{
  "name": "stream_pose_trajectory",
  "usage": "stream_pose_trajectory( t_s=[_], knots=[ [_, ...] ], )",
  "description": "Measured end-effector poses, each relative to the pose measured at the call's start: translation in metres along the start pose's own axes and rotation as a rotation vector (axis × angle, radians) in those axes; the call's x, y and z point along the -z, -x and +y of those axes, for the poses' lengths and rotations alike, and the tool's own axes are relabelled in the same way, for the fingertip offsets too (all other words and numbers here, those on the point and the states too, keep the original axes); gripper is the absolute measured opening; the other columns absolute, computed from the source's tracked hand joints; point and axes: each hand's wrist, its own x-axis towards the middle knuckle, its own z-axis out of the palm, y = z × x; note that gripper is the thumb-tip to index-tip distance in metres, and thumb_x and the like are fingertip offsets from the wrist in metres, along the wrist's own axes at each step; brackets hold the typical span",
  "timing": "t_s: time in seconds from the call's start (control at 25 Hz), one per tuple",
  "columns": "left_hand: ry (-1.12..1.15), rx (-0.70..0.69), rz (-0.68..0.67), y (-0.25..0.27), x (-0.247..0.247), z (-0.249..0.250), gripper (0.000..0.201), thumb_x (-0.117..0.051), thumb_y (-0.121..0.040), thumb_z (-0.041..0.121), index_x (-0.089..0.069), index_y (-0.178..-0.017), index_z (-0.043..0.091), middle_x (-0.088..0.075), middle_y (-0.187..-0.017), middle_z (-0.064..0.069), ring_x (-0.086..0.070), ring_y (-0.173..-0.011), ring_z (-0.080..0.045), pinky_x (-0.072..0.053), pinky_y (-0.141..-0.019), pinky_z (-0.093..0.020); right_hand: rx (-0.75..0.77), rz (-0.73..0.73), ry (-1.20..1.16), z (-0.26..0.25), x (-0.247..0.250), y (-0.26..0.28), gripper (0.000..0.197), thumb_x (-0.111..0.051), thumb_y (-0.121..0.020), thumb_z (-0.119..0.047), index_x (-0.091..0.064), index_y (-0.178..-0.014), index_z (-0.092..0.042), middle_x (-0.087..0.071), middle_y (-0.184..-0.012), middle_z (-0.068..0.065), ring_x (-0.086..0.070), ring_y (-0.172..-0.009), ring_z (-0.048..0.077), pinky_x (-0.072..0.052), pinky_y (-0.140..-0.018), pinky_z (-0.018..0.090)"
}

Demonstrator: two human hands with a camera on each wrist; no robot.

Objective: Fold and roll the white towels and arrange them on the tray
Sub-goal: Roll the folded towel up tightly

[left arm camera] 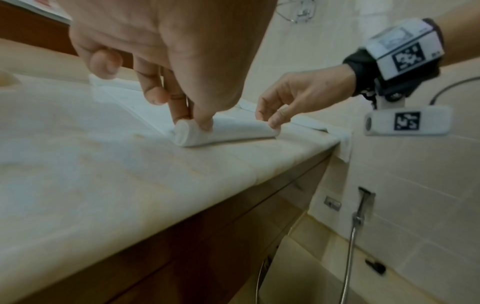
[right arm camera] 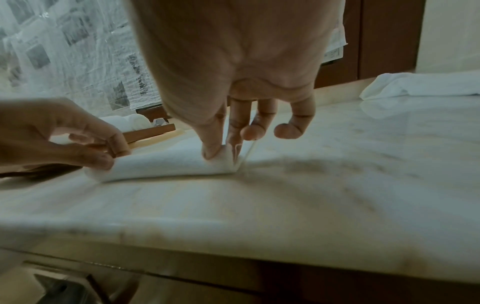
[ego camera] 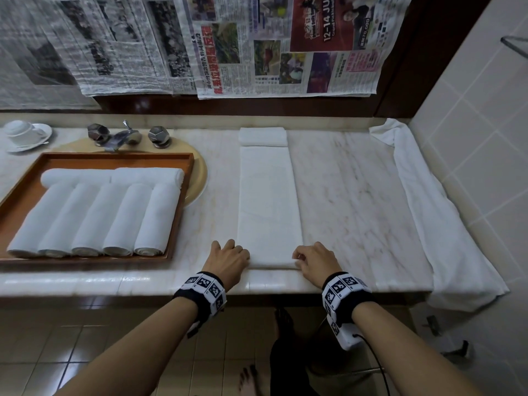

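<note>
Roll just begun: folded towel strip flat on worktop; L hand & R hand pinching near-end roll; keep ends level, tension even; tray left.

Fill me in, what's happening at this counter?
A person is rolling a long folded white towel on the pale marble counter. The left hand and right hand each pinch one end of the small roll started at the towel's near edge; most of the strip lies flat. The wooden tray to the left holds seven finished rolled white towels, five side by side and two across behind them. A small folded white towel lies at the strip's far end, and a loose white towel lies along the right wall.
</note>
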Motion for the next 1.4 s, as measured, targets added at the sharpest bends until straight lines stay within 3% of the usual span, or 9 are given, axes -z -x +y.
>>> stream_pose_trajectory(
  t_s=[0.24, 0.32, 0.44, 0.64, 0.76, 0.88, 1.12, 1.24, 1.4],
  knots=[
    [0.193, 0.103, -0.04, -0.01, 0.011, -0.006, 0.02, -0.045, -0.1, 0.033, -0.059, -0.114, 0.03, -0.068, -0.105, 0.007, -0.052, -0.105, -0.018, -0.034, -0.088, -0.038, -0.045, 0.016, -0.01, -0.001, 0.001, -0.008, 0.009, -0.059, -0.092, -0.024, -0.065, -0.092, -0.029, -0.066, -0.091, -0.01, -0.053, -0.098, 0.013, -0.047, -0.087, 0.039],
    [0.298, 0.146, -0.075, -0.015, 0.012, -0.006, 0.019, -0.051, -0.098, 0.029, -0.065, -0.111, 0.027, -0.068, -0.105, 0.005, -0.057, -0.103, -0.018, -0.041, -0.088, -0.035, -0.058, 0.028, 0.026, -0.002, 0.0, -0.01, 0.012, -0.057, -0.093, -0.023, -0.067, -0.094, -0.027, -0.062, -0.098, -0.008, -0.049, -0.102, 0.015, -0.047, -0.085, 0.037],
    [0.426, 0.212, -0.064, -0.021, 0.01, -0.003, 0.017, -0.059, -0.095, 0.017, -0.07, -0.107, 0.02, -0.066, -0.106, 0.002, -0.062, -0.095, -0.019, -0.047, -0.077, -0.027, -0.016, 0.069, 0.057, -0.003, -0.004, -0.015, 0.013, -0.054, -0.094, -0.017, -0.067, -0.096, -0.019, -0.055, -0.104, -0.004, -0.046, -0.103, 0.017, -0.045, -0.078, 0.032],
    [0.365, 0.116, 0.003, -0.017, 0.004, 0.007, 0.022, -0.051, -0.091, 0.002, -0.068, -0.099, 0.013, -0.063, -0.101, -0.004, -0.06, -0.087, -0.024, -0.046, -0.072, -0.028, 0.178, 0.128, 0.039, -0.008, -0.022, -0.012, 0.011, -0.057, -0.086, -0.004, -0.068, -0.086, -0.005, -0.061, -0.093, 0.006, -0.057, -0.09, 0.023, -0.044, -0.069, 0.03],
    [0.354, 0.081, 0.025, -0.01, 0.0, 0.009, 0.021, -0.053, -0.09, 0.018, -0.069, -0.1, 0.011, -0.062, -0.103, -0.003, -0.058, -0.093, -0.023, -0.049, -0.078, -0.032, 0.214, 0.177, 0.01, -0.004, -0.029, -0.004, 0.012, -0.076, -0.068, -0.013, -0.067, -0.074, -0.008, -0.062, -0.079, 0.003, -0.06, -0.078, 0.022, -0.051, -0.059, 0.03],
    [0.355, 0.047, 0.006, -0.011, 0.0, 0.008, 0.029, -0.059, -0.091, 0.034, -0.067, -0.107, 0.012, -0.06, -0.107, -0.003, -0.054, -0.103, -0.021, -0.047, -0.085, -0.031, 0.217, 0.158, 0.025, -0.003, -0.024, -0.006, 0.012, -0.073, -0.074, -0.009, -0.068, -0.085, -0.006, -0.064, -0.088, 0.006, -0.06, -0.088, 0.024, -0.049, -0.067, 0.03],
    [0.076, 0.002, 0.0, -0.014, 0.007, 0.006, 0.029, -0.042, -0.098, 0.032, -0.059, -0.116, 0.016, -0.059, -0.113, -0.002, -0.046, -0.112, -0.023, -0.035, -0.089, -0.035, 0.19, 0.008, 0.133, -0.004, -0.011, -0.012, 0.024, -0.049, -0.095, -0.015, -0.064, -0.114, -0.011, -0.061, -0.112, 0.003, -0.052, -0.109, 0.023, -0.04, -0.091, 0.034],
    [0.077, -0.024, -0.04, -0.011, 0.009, 0.0, 0.028, -0.039, -0.101, 0.032, -0.057, -0.118, 0.019, -0.06, -0.114, 0.001, -0.045, -0.111, -0.022, -0.032, -0.089, -0.038, 0.131, -0.083, 0.036, -0.002, -0.005, -0.013, 0.024, -0.049, -0.095, -0.01, -0.064, -0.113, -0.013, -0.062, -0.112, 0.003, -0.053, -0.108, 0.023, -0.04, -0.094, 0.036],
    [0.321, 0.046, -0.061, -0.015, 0.014, -0.008, 0.021, -0.05, -0.098, 0.033, -0.056, -0.116, 0.023, -0.065, -0.109, 0.004, -0.048, -0.108, -0.018, -0.032, -0.091, -0.037, 0.039, -0.08, -0.144, -0.002, 0.003, -0.012, 0.018, -0.055, -0.092, -0.006, -0.061, -0.108, -0.013, -0.063, -0.105, 0.005, -0.059, -0.098, 0.023, -0.049, -0.089, 0.036]
  ],
)
